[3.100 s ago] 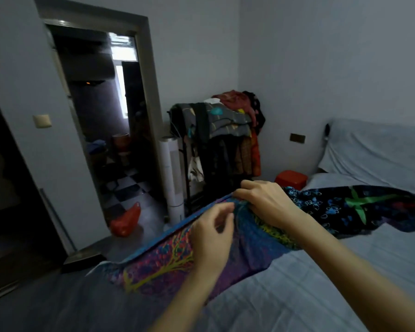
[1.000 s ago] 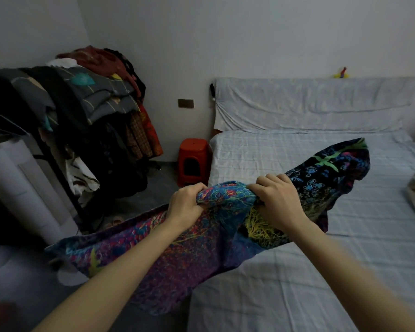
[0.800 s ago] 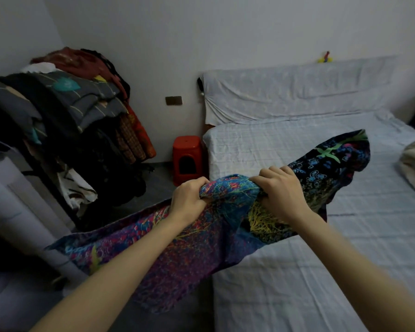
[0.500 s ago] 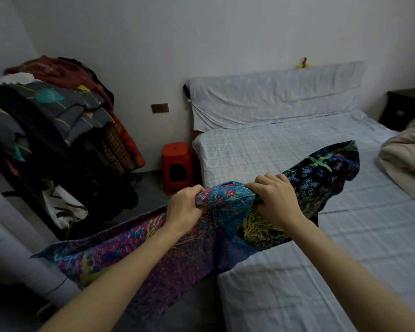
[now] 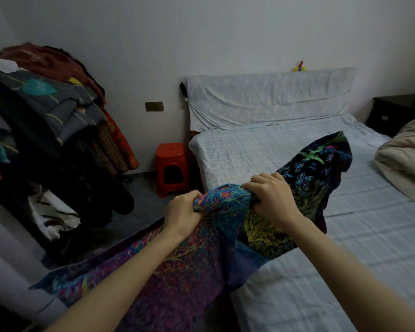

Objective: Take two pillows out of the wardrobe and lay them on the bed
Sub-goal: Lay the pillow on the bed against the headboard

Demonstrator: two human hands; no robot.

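My left hand (image 5: pixel 182 212) and my right hand (image 5: pixel 271 197) are fists side by side at the bed's left edge, each bunching colourful fabric. A flat purple and blue patterned pillow (image 5: pixel 165 279) hangs from the left hand, down and to the left over the floor. A dark pillow with blue and green print (image 5: pixel 321 168) runs from the right hand out over the bed (image 5: pixel 345 236), held above the pale checked sheet. I cannot tell where one pillow ends and the other begins. The wardrobe is out of view.
A red plastic stool (image 5: pixel 170 168) stands on the floor by the bed's head corner. A rack piled with clothes (image 5: pixel 46 116) fills the left. A beige duvet (image 5: pixel 407 154) lies at the bed's right edge, with a dark nightstand (image 5: pixel 393 113) behind it.
My view has swung right, from the doorway to the bed and its covered headboard. Both hands keep their grip, and the fabric has been carried along the bed's edge.
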